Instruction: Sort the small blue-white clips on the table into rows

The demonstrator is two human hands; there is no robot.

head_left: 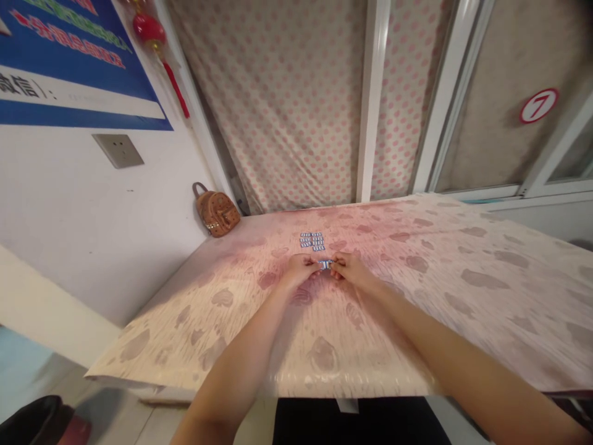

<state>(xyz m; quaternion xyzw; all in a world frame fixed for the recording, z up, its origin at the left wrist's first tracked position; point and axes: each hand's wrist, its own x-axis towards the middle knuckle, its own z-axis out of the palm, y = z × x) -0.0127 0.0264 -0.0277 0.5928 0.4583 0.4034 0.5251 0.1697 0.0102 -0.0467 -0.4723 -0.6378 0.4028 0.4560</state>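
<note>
Between my two hands is a small blue-and-white patterned piece, flat like a little card or packet; its exact kind is too small to make out. My left hand pinches its left end, and my right hand pinches the right end. Just beyond my fingers, several similar blue-and-white pieces lie on the table in two close columns. The lowest of these sits in the right column.
A heart-patterned cloth covers the table. A small brown backpack stands at the table's far left corner against the wall. Dotted curtains hang behind the far edge. A dark bin-like object is on the floor at lower left.
</note>
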